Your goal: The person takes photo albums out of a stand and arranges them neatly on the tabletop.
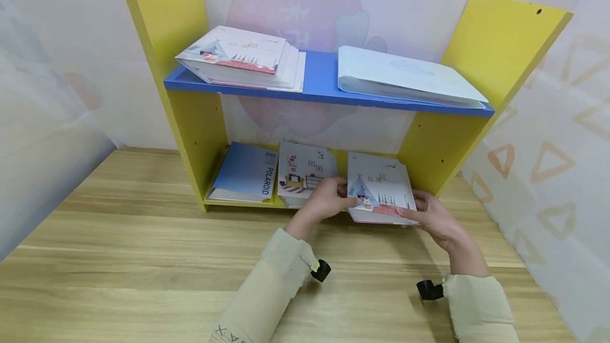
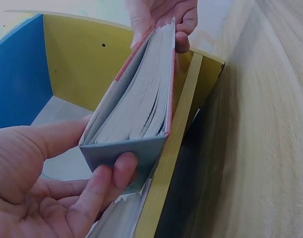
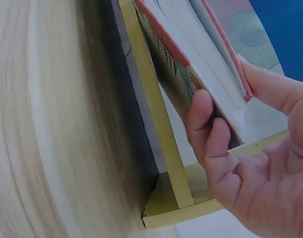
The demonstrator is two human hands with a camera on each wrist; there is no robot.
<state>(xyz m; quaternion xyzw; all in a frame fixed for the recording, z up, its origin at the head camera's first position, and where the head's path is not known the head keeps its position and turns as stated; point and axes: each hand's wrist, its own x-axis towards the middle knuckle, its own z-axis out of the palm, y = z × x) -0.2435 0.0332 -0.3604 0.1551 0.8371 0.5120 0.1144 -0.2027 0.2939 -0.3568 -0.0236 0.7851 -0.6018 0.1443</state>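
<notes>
A thick hardcover book [image 1: 378,181] with a tent and trees on its cover lies tilted at the right of the lower shelf, its front edge sticking out past the shelf. My left hand [image 1: 329,199] grips its left side, thumb on the cover and fingertips against the grey-blue spine [image 2: 126,151]. On the opposite side my right hand [image 1: 436,220] pinches the book between thumb and curled fingers, near the open page edges [image 3: 201,54]. Left of it lie another picture-cover book [image 1: 305,165] and a blue book [image 1: 248,168] marked POLAROID.
The yellow shelf unit [image 1: 188,136] stands on a wood-grain table [image 1: 119,258]. Its blue upper board [image 1: 319,75] bears a stack of picture-cover books [image 1: 243,54] at left and a pale, wide book [image 1: 405,75] at right. Yellow side walls flank the lower shelf.
</notes>
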